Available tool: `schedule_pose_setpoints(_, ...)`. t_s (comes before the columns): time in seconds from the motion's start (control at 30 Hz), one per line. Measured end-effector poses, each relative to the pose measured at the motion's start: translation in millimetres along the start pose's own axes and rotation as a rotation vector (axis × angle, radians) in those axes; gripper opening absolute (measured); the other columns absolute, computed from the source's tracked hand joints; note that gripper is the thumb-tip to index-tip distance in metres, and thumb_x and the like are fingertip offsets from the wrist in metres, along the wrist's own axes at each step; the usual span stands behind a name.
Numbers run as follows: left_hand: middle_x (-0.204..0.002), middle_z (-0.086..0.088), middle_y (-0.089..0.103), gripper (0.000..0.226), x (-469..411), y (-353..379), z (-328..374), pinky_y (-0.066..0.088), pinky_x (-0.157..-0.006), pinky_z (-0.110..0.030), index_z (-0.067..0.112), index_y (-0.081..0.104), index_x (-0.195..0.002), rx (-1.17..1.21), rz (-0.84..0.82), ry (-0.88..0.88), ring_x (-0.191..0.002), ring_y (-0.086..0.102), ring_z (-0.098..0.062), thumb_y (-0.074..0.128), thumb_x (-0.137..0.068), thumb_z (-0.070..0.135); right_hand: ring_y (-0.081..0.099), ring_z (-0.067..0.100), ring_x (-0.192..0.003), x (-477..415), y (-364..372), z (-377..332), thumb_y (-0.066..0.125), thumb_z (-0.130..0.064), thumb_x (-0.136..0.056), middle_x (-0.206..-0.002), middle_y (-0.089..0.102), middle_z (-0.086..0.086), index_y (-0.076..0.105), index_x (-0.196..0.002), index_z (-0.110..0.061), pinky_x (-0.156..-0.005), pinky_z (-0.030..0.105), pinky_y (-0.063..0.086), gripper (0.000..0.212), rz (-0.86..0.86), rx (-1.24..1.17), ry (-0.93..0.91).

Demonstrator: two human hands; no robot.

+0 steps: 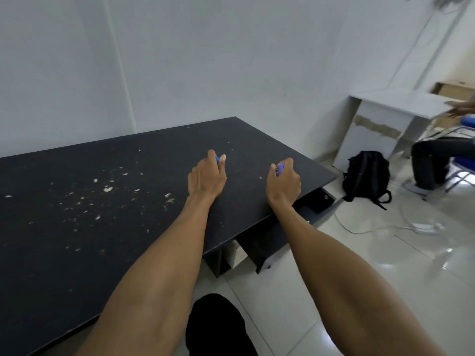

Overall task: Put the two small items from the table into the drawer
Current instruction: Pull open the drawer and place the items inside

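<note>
Both my hands rest over the right part of a black, scuffed table (102, 191). My left hand (207, 177) is closed around a small blue item (217, 159), of which only a tip shows between thumb and fingers. My right hand (284, 182) grips a second small blue item (280, 167) with a metal end; most of it is hidden in the fist. Under the table's right end a dark drawer unit (262, 242) sits partly hidden by the tabletop and my right forearm; whether a drawer is open I cannot tell.
A black backpack (366, 176) stands on the tiled floor right of the table. A white cable and adapter (421, 226) lie on the floor. Further right is a white desk (385, 116), and a seated person's leg (431, 160) on a blue chair.
</note>
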State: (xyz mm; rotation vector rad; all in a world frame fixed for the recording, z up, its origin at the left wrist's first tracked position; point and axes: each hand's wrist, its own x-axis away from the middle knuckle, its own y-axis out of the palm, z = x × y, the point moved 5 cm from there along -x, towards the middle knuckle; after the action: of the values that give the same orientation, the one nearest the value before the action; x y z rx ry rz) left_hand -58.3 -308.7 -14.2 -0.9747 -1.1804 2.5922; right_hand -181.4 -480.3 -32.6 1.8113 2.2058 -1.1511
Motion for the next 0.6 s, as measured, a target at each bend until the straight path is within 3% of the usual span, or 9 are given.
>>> schedule_pose_setpoints(0.07, -0.066, 0.001, 0.051, 0.03, 3, 7, 17, 0.034, -0.049, -0.031, 0.015, 0.042, -0.09, 0.01, -0.009, 0.036, -0.053, 0.049, -0.018, 0.03, -0.102, 0.04, 0.046, 0.024, -0.061, -6, -18, 21, 0.05, -0.026, -0.097, -0.065, 0.048, -0.002, 0.038, -0.085, -0.016, -0.057, 0.03, 0.029, 0.019, 0.071, 0.01, 0.102)
schedule_pose_setpoints(0.17, -0.066, 0.0, 0.053, 0.033, 8, 17, 38, 0.04, -0.05, -0.033, 0.012, 0.046, -0.095, 0.016, -0.043, 0.095, -0.053, 0.051, -0.02, 0.03, -0.102, 0.04, 0.058, 0.033, -0.077, -7, -36, 50, 0.047, -0.021, -0.096, -0.094, 0.062, 0.015, 0.043, -0.097, -0.01, -0.065, 0.034, 0.033, 0.012, 0.139, -0.019, 0.291)
schedule_pose_setpoints(0.27, -0.068, -0.003, 0.055, 0.034, 14, 22, 49, 0.037, -0.049, -0.031, 0.011, 0.047, -0.097, 0.0, -0.059, 0.138, -0.052, 0.051, -0.018, 0.03, -0.102, 0.04, 0.055, 0.041, -0.1, 1, -35, 73, 0.044, -0.019, -0.093, -0.123, 0.048, 0.021, 0.041, -0.116, -0.005, -0.073, 0.039, 0.036, 0.027, 0.094, -0.028, 0.483)
schedule_pose_setpoints(0.33, -0.067, -0.003, 0.056, 0.034, 16, 24, 52, 0.036, -0.049, -0.031, 0.01, 0.047, -0.097, -0.017, -0.061, 0.161, -0.051, 0.05, -0.019, 0.03, -0.102, 0.04, 0.047, 0.043, -0.114, 7, -28, 85, 0.044, -0.016, -0.093, -0.135, 0.037, 0.022, 0.036, -0.127, -0.002, -0.087, 0.045, 0.04, 0.037, -0.011, 0.019, 0.555)
schedule_pose_setpoints(0.4, -0.068, -0.003, 0.055, 0.035, 18, 24, 52, 0.036, -0.049, -0.031, 0.01, 0.047, -0.098, -0.046, -0.064, 0.183, -0.052, 0.051, -0.02, 0.03, -0.102, 0.04, 0.041, 0.044, -0.12, 10, -21, 89, 0.049, -0.011, -0.093, -0.14, 0.031, 0.024, 0.032, -0.133, 0.001, -0.097, 0.047, 0.039, 0.046, -0.125, 0.104, 0.531)
schedule_pose_setpoints(0.6, -0.069, -0.003, 0.055, 0.035, 16, 24, 44, 0.034, -0.048, -0.03, 0.01, 0.047, -0.1, -0.057, -0.038, 0.145, -0.052, 0.05, -0.02, 0.03, -0.102, 0.041, 0.047, 0.041, -0.122, 5, -17, 96, 0.057, 0.001, -0.093, -0.138, 0.042, 0.028, 0.032, -0.14, 0.011, -0.096, 0.041, 0.046, 0.054, -0.258, 0.344, 0.385)
